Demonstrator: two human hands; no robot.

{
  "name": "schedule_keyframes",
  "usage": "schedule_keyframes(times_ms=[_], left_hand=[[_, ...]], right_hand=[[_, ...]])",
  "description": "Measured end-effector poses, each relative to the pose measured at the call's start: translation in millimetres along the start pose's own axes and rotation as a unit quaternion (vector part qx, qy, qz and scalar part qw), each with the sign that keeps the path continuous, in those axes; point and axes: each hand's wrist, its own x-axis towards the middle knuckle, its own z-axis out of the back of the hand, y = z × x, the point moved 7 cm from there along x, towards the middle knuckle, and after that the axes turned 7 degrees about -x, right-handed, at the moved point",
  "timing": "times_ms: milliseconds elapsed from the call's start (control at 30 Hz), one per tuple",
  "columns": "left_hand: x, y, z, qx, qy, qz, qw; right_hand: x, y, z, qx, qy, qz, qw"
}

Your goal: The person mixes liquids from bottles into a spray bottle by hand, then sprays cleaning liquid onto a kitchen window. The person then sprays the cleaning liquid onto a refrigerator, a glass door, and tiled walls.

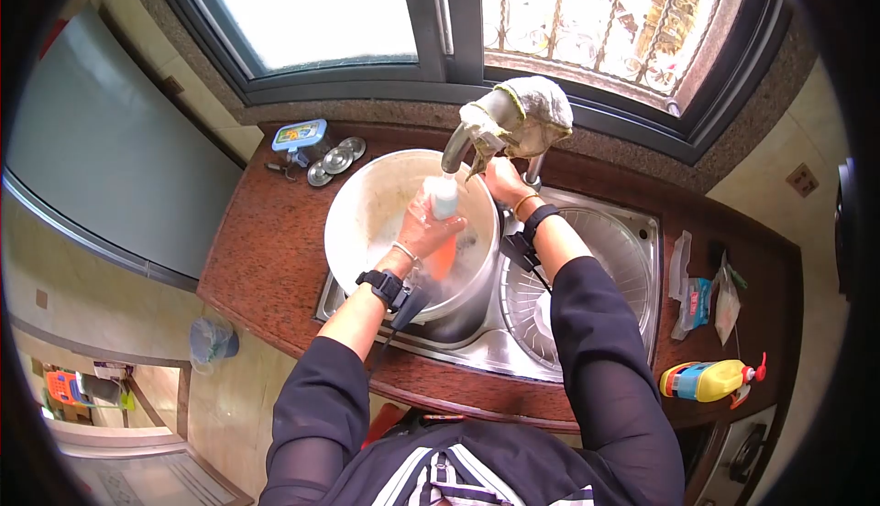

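Observation:
My left hand (423, 229) is closed around an orange bottle-like thing with a white top (444, 196), held inside a large white bucket (344, 231). Just above that white top is the spout of the metal tap (455, 151). Cloudy water shows low in the bucket. A wet cloth (541, 116) is draped over the tap's neck. My right hand (503, 181) is beside the tap's post, at the bucket's far right rim. Its fingers look curled, but the cloth and the hand itself hide what they grip.
The bucket stands in the left bowl of a steel sink; a round rack (628, 295) lies in the right bowl. Metal lids (336, 159) and a blue-lidded box (301, 136) are at the left. A yellow spray bottle (706, 380) and packets (694, 304) lie at the right.

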Motion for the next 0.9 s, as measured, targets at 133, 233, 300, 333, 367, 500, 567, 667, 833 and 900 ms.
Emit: schedule_keyframes(times_ms=[133, 233, 300, 333, 367, 500, 567, 667, 833, 900], left_hand=[[-0.5, 0.5, 0.0, 0.001, 0.007, 0.004, 1.0], [-1.6, 0.4, -0.9, -0.05, 0.013, 0.006, 0.999], [-1.3, -2.3, -0.5, -0.039, 0.013, -0.013, 0.999], [-1.6, -4.2, 0.2, -0.033, 0.013, -0.022, 0.999], [-2.1, -6.2, 1.0, -0.018, 0.013, -0.031, 0.999], [-1.0, -8.6, 4.2, -0.052, 0.028, -0.021, 0.998], [-1.3, -7.3, 11.0, -0.08, 0.044, -0.002, 0.996], [-0.2, -19.1, 24.7, -0.106, 0.066, 0.006, 0.992], [-1.0, -62.7, 48.6, -0.261, 0.089, -0.015, 0.961], [-1.9, -83.8, 59.4, -0.299, 0.11, -0.027, 0.947]], right_hand=[[2.0, -2.0, -5.1, 0.0, 0.02, 0.005, 1.0], [1.0, 1.3, -0.9, -0.009, 0.018, 0.004, 1.0], [-1.3, 2.4, 3.2, -0.007, 0.024, -0.02, 0.999], [-5.2, 6.7, 11.6, 0.001, 0.035, -0.045, 0.998], [-8.1, 9.9, 15.8, 0.009, 0.046, -0.069, 0.997], [-4.8, -1.3, 8.9, -0.03, -0.04, -0.147, 0.988], [-4.4, 0.1, 10.4, -0.042, -0.03, -0.153, 0.987], [-2.8, -5.0, 6.4, -0.046, -0.055, -0.171, 0.983], [-13.6, -9.3, 14.8, -0.026, -0.105, 0.003, 0.994], [-28.6, -13.7, 21.3, 0.02, -0.165, 0.071, 0.983]])
